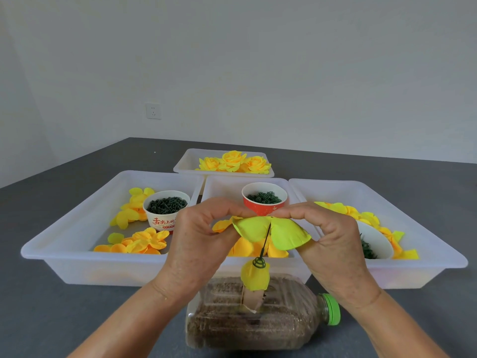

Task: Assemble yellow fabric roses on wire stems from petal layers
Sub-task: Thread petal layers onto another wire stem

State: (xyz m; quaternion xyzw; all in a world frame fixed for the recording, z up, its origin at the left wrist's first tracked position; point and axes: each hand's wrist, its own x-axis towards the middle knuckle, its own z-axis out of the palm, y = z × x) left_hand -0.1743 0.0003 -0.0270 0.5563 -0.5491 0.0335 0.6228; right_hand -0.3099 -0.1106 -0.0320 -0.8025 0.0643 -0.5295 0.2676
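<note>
Petal layer [271,232] pinched by both hands' grip, wire stem [265,241] pointing down.

Single head-worn view, forward and downward, close over the hands [258,244], trays [77,244] beyond.

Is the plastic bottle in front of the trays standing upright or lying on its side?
On its side. The plastic bottle lies flat on the table, its green cap pointing right.

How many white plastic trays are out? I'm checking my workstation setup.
4: left white plastic tray, middle one, right one, far one holding finished roses.
</note>
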